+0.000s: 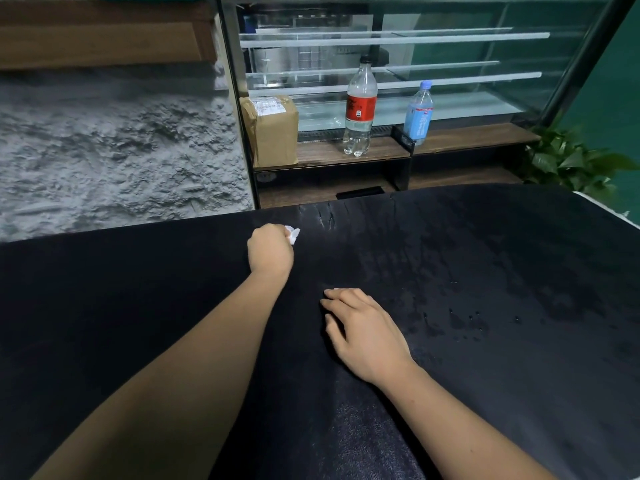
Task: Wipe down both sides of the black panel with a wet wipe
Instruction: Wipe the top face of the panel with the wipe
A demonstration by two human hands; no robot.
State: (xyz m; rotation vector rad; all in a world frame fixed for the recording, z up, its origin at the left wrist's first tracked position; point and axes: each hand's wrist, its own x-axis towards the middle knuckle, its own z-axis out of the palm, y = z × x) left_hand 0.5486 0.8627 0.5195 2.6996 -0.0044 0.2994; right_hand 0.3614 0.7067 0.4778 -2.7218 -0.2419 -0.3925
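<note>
A large black panel (485, 271) lies flat and fills the lower half of the head view; its right part shows wet streaks and droplets. My left hand (270, 250) reaches out near the panel's far edge, fingers curled round a small white wet wipe (293, 233) that sticks out past the knuckles and touches the panel. My right hand (363, 330) rests on the panel's middle, palm down, fingers relaxed and slightly bent, holding nothing.
Beyond the panel's far edge stands a wooden shelf (346, 152) with a cardboard parcel (272, 129), a red-labelled bottle (360, 109) and a blue bottle (419, 114), in front of a glass display case. A rough grey wall (114, 140) is at left, a green plant (571, 161) at right.
</note>
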